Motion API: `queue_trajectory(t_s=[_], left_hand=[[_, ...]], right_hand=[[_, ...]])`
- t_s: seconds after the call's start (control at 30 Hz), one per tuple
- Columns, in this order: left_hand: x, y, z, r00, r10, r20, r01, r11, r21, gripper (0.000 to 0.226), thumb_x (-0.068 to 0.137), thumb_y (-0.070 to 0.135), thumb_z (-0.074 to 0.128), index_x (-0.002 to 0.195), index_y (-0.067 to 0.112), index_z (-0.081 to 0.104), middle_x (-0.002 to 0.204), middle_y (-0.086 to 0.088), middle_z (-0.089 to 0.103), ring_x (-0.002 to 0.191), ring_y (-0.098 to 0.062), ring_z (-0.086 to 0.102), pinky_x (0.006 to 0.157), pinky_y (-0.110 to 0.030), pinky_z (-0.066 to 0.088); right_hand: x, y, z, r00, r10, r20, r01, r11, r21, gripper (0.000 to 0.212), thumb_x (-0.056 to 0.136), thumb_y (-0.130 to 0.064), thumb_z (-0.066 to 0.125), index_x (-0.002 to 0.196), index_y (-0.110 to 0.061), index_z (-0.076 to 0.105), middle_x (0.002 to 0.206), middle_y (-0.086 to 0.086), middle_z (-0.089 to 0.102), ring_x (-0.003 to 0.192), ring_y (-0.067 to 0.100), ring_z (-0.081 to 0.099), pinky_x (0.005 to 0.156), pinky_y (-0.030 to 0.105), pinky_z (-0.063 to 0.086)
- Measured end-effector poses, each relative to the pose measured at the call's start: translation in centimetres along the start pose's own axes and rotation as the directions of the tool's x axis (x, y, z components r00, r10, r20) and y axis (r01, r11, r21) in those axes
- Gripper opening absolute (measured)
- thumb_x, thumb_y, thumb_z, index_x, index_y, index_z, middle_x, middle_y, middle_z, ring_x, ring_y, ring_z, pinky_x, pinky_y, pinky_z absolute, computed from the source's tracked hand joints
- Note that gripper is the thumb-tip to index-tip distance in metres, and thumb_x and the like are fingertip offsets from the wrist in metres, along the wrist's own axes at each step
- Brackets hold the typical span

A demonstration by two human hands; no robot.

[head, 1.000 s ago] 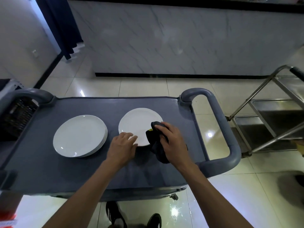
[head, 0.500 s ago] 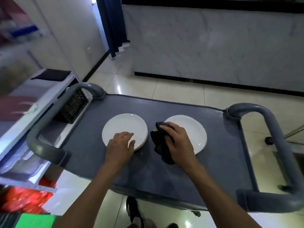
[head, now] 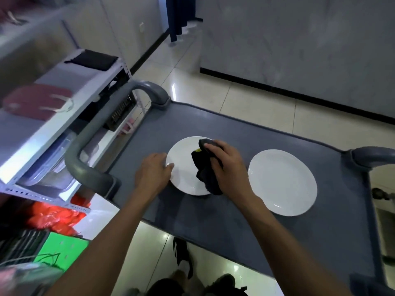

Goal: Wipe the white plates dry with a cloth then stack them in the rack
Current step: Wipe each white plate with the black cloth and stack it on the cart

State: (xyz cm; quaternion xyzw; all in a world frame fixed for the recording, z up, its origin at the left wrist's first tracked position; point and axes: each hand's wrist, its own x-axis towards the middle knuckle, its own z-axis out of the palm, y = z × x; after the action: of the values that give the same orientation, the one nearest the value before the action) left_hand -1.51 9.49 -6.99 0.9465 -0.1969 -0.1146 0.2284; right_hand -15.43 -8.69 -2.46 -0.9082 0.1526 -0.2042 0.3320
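Two white plates lie on the grey cart top (head: 213, 212). My left hand (head: 152, 170) grips the left rim of the left plate (head: 181, 174), thumb on top of the edge. My right hand (head: 229, 165) holds a crumpled dark cloth (head: 205, 169) and presses it onto the right half of that plate. The right plate (head: 282, 182) lies bare beside my right wrist, untouched. A black slatted rack (head: 120, 113) sits on a shelf beyond the cart's left handle, partly hidden.
The cart's grey left handle (head: 87, 152) curves up beside my left hand, and its right handle (head: 372, 155) shows at the edge. A metal shelving unit (head: 42, 124) with trays, a red item and red bags stands at the left. Tiled floor and a marble wall lie beyond.
Both hands moved from the right plate to the left one: the left hand took its rim, then the right hand brought the cloth onto it. The camera swung left.
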Motion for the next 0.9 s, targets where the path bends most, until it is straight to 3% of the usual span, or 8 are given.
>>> queue_trajectory(t_s=[0.23,0.47,0.63,0.77,0.9], left_hand=[[1.7,-0.8,1.3,0.991,-0.123,0.057,0.129,0.986,-0.104,0.035,0.081,0.044,0.075,0.107,0.027,0.058,0.094,0.002,0.065,0.086,-0.024,0.061,0.074,-0.037,0.052],[3.0,-1.1,1.7,0.954,-0.268,0.138,0.295,0.922,-0.249,0.024,0.073,0.033,0.082,0.079,0.026,0.059,0.079,0.006,0.069,0.079,-0.022,0.067,0.075,-0.040,0.057],[3.8,-1.0,1.6,0.917,-0.323,0.234,0.387,0.863,-0.325,0.018,0.077,0.025,0.082,0.079,0.018,0.066,0.075,-0.004,0.071,0.072,-0.028,0.070,0.070,-0.041,0.060],[3.6,-0.7,1.4,0.904,-0.309,0.296,0.415,0.799,-0.434,0.010,0.083,0.013,0.077,0.081,0.011,0.067,0.069,-0.011,0.071,0.045,-0.019,0.061,0.044,-0.029,0.051],[3.2,-0.2,0.6,0.914,-0.263,0.308,0.385,0.802,-0.457,0.008,0.085,0.008,0.071,0.080,0.013,0.068,0.070,-0.008,0.070,0.050,-0.024,0.063,0.054,-0.040,0.058]], right_hand=[[1.5,-1.0,3.4,1.000,-0.022,0.000,0.021,0.990,-0.142,0.038,0.094,-0.001,0.060,0.129,-0.014,0.067,0.137,0.007,0.060,0.121,0.033,0.056,0.102,0.049,0.044],[1.2,-0.5,6.0,0.994,-0.017,0.107,0.038,0.980,-0.196,0.041,0.094,-0.008,0.060,0.135,-0.015,0.062,0.140,0.008,0.058,0.119,0.036,0.056,0.093,0.054,0.047],[0.6,0.4,6.7,0.991,-0.008,0.134,0.029,0.987,-0.157,0.036,0.095,-0.011,0.064,0.131,-0.010,0.064,0.137,0.011,0.059,0.123,0.035,0.055,0.099,0.051,0.046],[0.4,1.0,6.5,0.984,-0.047,0.170,0.077,0.982,-0.173,0.037,0.094,-0.011,0.063,0.131,-0.010,0.064,0.141,0.013,0.057,0.130,0.034,0.053,0.104,0.051,0.043],[-0.5,1.6,6.1,0.970,0.018,0.243,0.049,0.963,-0.266,0.049,0.095,-0.025,0.059,0.144,-0.024,0.053,0.157,0.006,0.041,0.146,0.030,0.034,0.113,0.050,0.031]])
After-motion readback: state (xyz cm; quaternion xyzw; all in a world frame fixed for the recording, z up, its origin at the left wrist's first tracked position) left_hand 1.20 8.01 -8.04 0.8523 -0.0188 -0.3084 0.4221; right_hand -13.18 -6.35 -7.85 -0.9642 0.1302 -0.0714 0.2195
